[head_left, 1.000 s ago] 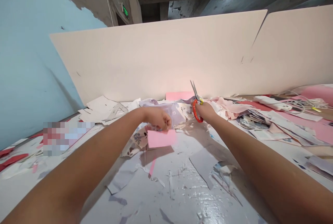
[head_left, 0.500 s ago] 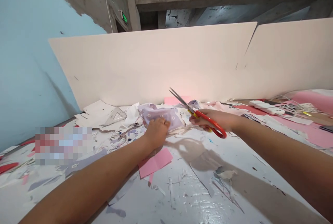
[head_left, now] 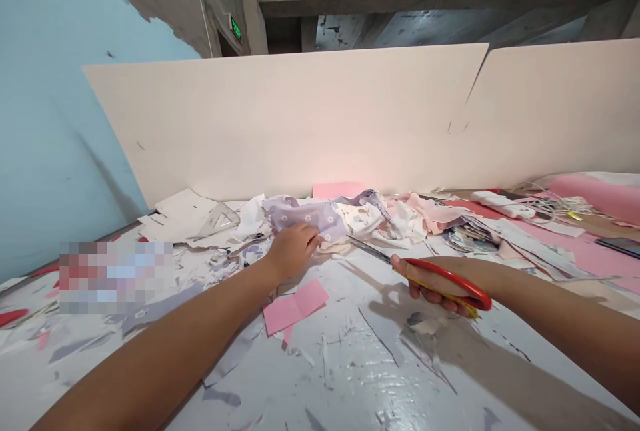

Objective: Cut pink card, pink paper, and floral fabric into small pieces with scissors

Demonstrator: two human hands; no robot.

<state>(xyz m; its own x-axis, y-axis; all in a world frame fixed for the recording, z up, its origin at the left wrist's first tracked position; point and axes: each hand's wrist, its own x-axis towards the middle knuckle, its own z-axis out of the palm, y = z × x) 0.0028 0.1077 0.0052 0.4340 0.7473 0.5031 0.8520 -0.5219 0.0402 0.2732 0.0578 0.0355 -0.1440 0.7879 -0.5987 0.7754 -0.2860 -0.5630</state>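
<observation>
Scissors [head_left: 440, 269] with red handles sit in the right hand [head_left: 431, 286], low and right of the frame's centre, just above the counter [head_left: 350, 377]. That hand's fingers are wrapped shut round the handle loops. The blades run out toward the upper left, lying close together and nearly flat over the scraps. The right forearm comes in from the lower right corner, stretched out straight and cut off by the frame edge.

The left arm reaches in from the lower left, long and almost level. The left hand [head_left: 293, 251] lies palm down at mid-frame, its fingers curled onto the near edge of a lilac flowered cloth [head_left: 306, 213]. Whether they pinch the cloth or only press on it cannot be told, since the fingertips are tucked under the knuckles. A pink paper sheet [head_left: 296, 305] lies flat on the counter just below that hand, partly under the wrist.

Behind the cloth, a heap of pale fabric and paper pieces [head_left: 400, 217] runs across to the right, too jumbled to sort out. A clear set square [head_left: 220, 221] rests on white sheets at the left. A pixelated patch [head_left: 115, 277] covers whatever lies at the far left. A tall pale board [head_left: 300, 124] stands along the back of the counter. At the right edge, white cables [head_left: 560, 205] and a dark flat object [head_left: 620, 245] are small and partly cut off.
</observation>
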